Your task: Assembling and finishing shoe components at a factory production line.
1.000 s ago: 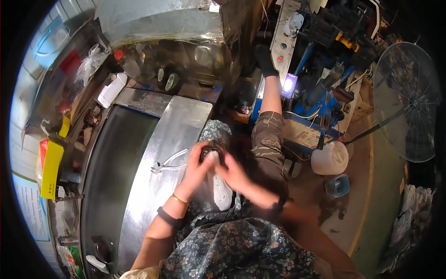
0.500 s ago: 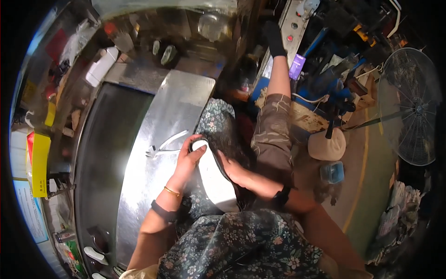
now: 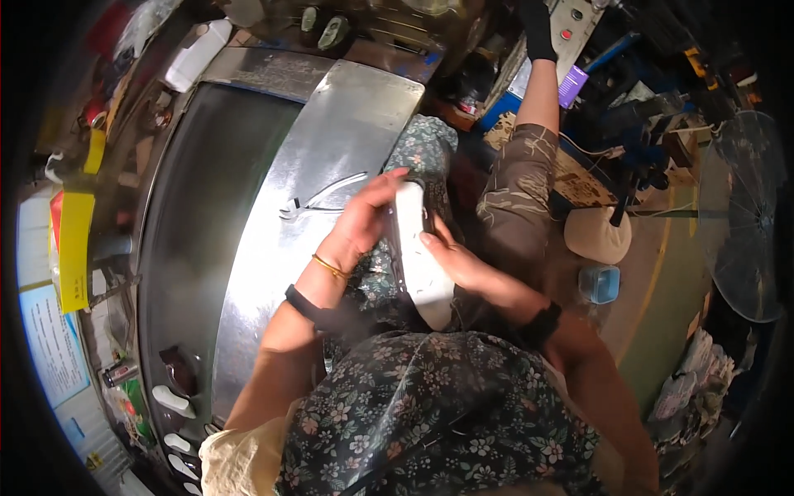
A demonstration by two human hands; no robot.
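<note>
A shoe (image 3: 423, 277) lies bottom up over my lap, its long white underside facing me and a dark upper showing along its edge. My right hand (image 3: 459, 256) grips it from the right, thumb on the white underside and fingers along the side. At the far end, my left hand (image 3: 368, 215) has its fingers stretched out against or just over the shoe's tip; they are slightly blurred. Metal pincers (image 3: 318, 202) with pale handles rest on the shiny metal table (image 3: 273, 223), left of my left hand.
Beyond the metal table runs a dark belt (image 3: 215, 174), with several white-bottomed shoe pieces (image 3: 172, 401) at its near end. A co-worker's arm and black glove (image 3: 539, 37) reach to a control panel (image 3: 571, 25). A stool (image 3: 597, 236), blue tub (image 3: 599, 283) and fan (image 3: 744, 215) stand right.
The view has shifted, so the surroundings sit further left or right and higher. My left thumb has come off the white underside, its fingers now stretched; my right thumb now presses on it.
</note>
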